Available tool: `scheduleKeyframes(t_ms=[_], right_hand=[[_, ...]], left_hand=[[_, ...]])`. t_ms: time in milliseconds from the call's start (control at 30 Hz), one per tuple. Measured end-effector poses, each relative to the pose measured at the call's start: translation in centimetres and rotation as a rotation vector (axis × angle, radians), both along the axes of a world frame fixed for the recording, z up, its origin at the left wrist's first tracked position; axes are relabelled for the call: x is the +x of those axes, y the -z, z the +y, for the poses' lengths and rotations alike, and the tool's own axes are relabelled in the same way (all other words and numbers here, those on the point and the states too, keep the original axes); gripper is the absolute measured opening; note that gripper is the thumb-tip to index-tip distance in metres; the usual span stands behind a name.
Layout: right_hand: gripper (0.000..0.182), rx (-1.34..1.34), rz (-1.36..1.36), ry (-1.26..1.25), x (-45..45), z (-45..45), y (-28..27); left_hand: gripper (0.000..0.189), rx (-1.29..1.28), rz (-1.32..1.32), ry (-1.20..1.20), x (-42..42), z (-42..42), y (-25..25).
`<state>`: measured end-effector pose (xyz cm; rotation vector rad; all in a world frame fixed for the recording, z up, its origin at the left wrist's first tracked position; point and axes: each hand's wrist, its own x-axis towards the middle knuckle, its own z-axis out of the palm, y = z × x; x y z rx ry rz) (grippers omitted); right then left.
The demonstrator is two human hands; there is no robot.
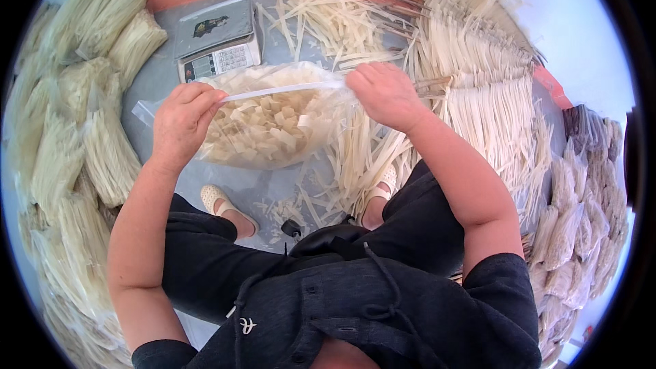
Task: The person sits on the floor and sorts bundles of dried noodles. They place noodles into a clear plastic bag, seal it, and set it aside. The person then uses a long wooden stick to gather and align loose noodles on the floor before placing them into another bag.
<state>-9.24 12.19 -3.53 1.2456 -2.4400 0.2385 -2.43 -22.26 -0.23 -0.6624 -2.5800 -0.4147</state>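
A clear plastic bag [241, 151] bulges in front of me, full of short, flat, pale yellow pieces [269, 118] that look like cut dried noodles. Across its top runs a narrow white band [287, 90], pulled straight between my hands; whether it is the folded bag mouth or a separate strip, I cannot tell. My left hand [183, 120] pinches one end between thumb and fingers. At the other end, my right hand [382, 93] is closed around the band, its fingertips mostly hidden. Loose plastic [146, 111] sticks out beyond my left hand.
A digital scale [220, 36] stands behind the bag. Loose noodle strips [333, 20] lie beyond it and on the grey floor [189, 179]. Noodles hang in rows on sticks [482, 92] at right. Bagged bundles are stacked left [61, 148] and right [569, 236].
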Motion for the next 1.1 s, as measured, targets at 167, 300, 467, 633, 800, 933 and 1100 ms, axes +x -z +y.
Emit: scheduleKeyframes(t_ms=[167,300,467,633,800,933,1100], right_hand=[[0.008,0.002,-0.029,0.098,-0.6,4.3,0.8],[0.006,-0.059,-0.056,0.17,-0.9,5.9,1.3],[0.01,-0.04,-0.149,0.123,-1.9,5.9,3.4],[0.04,-0.695,-1.342,0.497,-3.9,7.5,5.9],[0.048,-0.553,-1.811,0.52,-2.8,3.4,3.5],[0.039,-0.691,-1.811,0.513,-3.7,3.1,5.0],[0.029,-0.942,-1.766,0.365,-4.4,1.5,4.0]], left_hand=[[0.009,-0.005,-0.011,-0.02,-0.2,-0.3,0.8],[0.012,-0.063,-0.199,-0.15,-0.9,-6.1,2.2],[0.018,0.1,-0.344,-0.355,1.2,-14.7,2.3],[0.076,0.942,-1.0,-0.523,-1.4,-16.1,5.7],[0.09,0.628,-1.344,-0.454,-2.2,-10.6,3.0],[0.078,0.538,-1.396,-0.665,-3.2,-11.5,4.7],[0.042,0.989,-1.702,-0.175,-4.1,-10.4,9.7]])
